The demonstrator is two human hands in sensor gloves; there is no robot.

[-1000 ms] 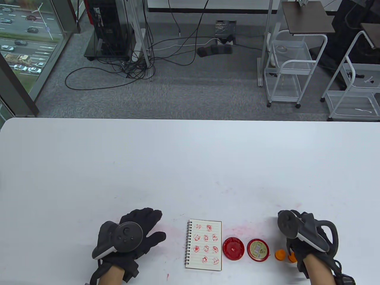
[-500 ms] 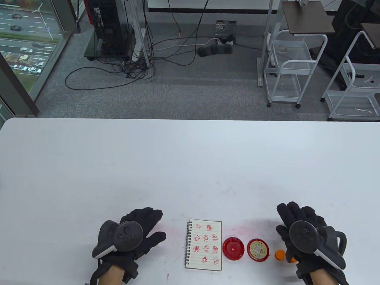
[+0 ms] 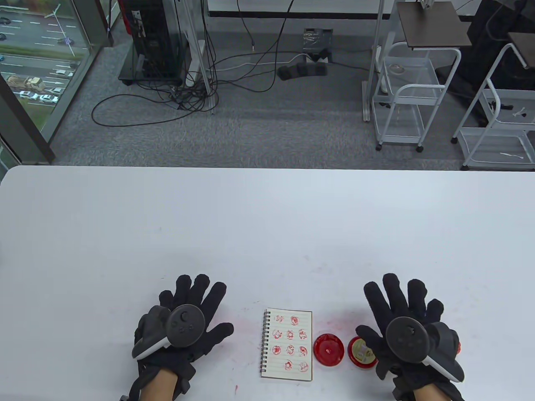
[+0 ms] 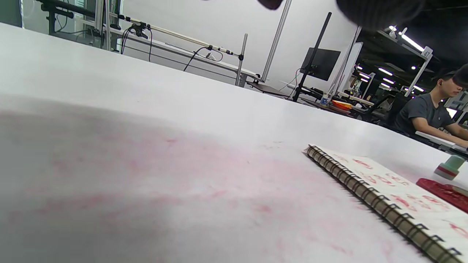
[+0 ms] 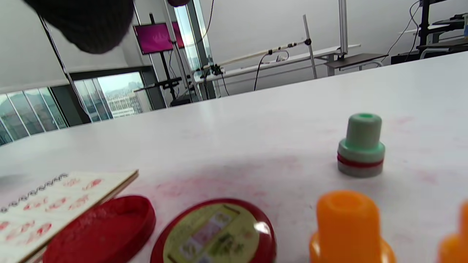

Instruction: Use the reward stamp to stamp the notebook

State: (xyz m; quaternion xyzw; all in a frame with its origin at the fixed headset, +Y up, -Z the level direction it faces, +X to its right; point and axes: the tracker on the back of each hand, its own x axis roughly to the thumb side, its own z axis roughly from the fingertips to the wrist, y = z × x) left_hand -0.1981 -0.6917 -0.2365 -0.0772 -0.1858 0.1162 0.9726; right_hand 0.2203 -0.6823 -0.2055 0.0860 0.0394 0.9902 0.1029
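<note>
Your hands, left [image 3: 184, 334] and right [image 3: 405, 334], lie flat and empty; the spiral-bound notebook [image 3: 288, 344] at 6 o'clock already carries red stamps, so stamping looks done.

The table view is bright and evenly lit, sharp throughout; the white table [image 3: 267, 217] shows no hard glare, only soft, faint shadows close under the gloves; straight lines bow slightly toward the edges. In the left wrist view a broad grey shadow covers the near table, and ceiling lights flare at top right; the foreground is soft. In the right wrist view the orange stamp [image 5: 347, 226] nearest the lens is blurred; daylight enters through windows at left.
</note>
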